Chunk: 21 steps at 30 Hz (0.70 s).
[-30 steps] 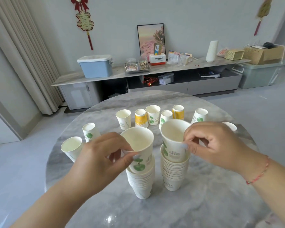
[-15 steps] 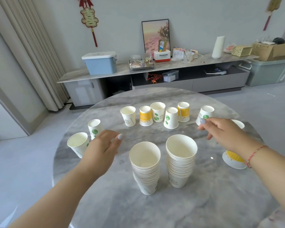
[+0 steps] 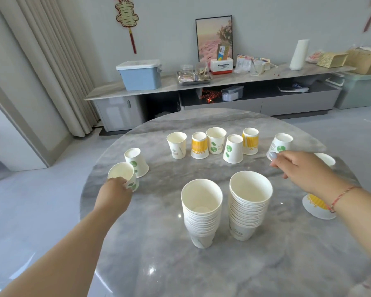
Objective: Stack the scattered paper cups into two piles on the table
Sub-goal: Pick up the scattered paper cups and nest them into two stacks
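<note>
Left hand (image 3: 114,195) reached out, fingers grasping edge cup (image 3: 122,175), right hand (image 3: 302,170) fingers loose

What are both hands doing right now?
Left hand: grips the upright cup.
Right hand: fingers loosely curled, holding nothing, beside the upturned cup.

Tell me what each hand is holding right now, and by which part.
The left hand grips the upright white paper cup with green print by its near side wall. The right hand holds nothing.

Blue bin (image 3: 140,75) on sideboard (image 3: 223,81) — framed picture (image 3: 214,37).
</note>
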Tool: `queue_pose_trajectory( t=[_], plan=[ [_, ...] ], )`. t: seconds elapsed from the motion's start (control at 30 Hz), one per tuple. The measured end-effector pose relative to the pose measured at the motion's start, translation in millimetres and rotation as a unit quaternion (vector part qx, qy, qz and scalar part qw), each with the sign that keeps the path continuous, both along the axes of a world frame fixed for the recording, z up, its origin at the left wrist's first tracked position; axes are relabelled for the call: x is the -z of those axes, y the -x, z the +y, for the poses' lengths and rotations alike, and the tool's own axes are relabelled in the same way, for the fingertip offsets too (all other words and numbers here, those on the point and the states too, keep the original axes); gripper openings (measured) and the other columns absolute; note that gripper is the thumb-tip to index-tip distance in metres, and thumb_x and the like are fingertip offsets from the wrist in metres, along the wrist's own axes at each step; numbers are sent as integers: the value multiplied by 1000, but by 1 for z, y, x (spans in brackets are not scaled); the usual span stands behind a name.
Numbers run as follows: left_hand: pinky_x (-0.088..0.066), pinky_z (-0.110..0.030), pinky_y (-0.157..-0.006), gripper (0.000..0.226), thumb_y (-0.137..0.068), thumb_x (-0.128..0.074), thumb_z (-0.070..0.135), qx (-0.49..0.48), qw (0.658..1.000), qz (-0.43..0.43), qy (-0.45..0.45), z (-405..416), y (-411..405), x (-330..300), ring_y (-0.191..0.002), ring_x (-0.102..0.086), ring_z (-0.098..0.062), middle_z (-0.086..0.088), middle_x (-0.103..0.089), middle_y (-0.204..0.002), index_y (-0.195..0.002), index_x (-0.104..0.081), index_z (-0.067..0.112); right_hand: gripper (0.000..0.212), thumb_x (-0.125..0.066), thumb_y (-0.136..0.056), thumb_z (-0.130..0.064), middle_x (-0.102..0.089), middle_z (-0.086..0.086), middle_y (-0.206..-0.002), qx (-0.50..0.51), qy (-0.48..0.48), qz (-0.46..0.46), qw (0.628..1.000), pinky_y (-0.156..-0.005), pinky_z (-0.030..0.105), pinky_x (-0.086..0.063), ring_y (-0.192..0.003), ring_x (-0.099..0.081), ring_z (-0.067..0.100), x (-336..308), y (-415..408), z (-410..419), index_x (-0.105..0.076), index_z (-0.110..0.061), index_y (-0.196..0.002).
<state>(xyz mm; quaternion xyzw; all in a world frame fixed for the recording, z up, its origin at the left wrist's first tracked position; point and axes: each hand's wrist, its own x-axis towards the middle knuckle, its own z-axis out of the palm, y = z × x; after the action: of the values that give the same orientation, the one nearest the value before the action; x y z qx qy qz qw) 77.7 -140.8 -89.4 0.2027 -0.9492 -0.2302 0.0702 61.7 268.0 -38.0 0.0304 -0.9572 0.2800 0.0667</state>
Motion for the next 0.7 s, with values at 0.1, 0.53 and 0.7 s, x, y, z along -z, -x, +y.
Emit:
queue_pose_trajectory(
  t=[0.1,0.53,0.7],
  plan=[
    [-38,-29,-52,23,-90,-52,24,48,997,49,-19,19,1,-15,-68,-54,-28,-12,-64,-82,-83,-66,8,53,-34,-92,-49,-55,11,-60,67,-117,31,990,-54,31,-33,-61,-50,28,-4,4,14,-46,-6,-64],
    [-47,-30,-65,27,-91,-54,35,197,970,92,-106,85,-19,-45,-76,-67,-18,-2,-69,-79,-74,-65,18,46,-57,-76,-44,-61,6,-106,209,-226,-218,926,-71,29,-49,-92,-61,26,37,-4,70,-55,-12,-110],
    [-50,-32,-63,23,-91,-55,35,186,958,191,-102,91,-29,-68,-72,-68,-17,2,-68,-76,-74,-63,22,45,-65,-61,-52,-59,7,-74,207,-101,-113,966,-49,25,-36,-67,-59,26,10,0,60,-51,-12,-76]
  ],
)
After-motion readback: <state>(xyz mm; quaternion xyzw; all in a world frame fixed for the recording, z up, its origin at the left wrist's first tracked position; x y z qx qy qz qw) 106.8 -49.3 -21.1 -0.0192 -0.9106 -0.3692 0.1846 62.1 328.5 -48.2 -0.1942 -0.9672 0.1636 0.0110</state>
